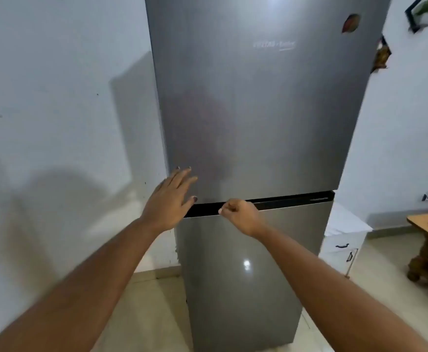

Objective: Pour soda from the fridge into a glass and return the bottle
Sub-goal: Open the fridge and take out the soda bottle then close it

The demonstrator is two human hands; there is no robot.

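Both hands at the closed grey fridge [253, 110].
Fridge stands against the white wall [55, 97], both doors shut. Left hand [168, 201] open, fingers spread flat on the upper door's lower left corner. Right hand [240, 215] curled into the dark handle recess [291, 199] between doors; grip cannot be confirmed. Soda, glass unseen.

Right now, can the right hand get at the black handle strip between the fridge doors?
Probably yes: the right hand is curled right at the black strip, with nothing between them.
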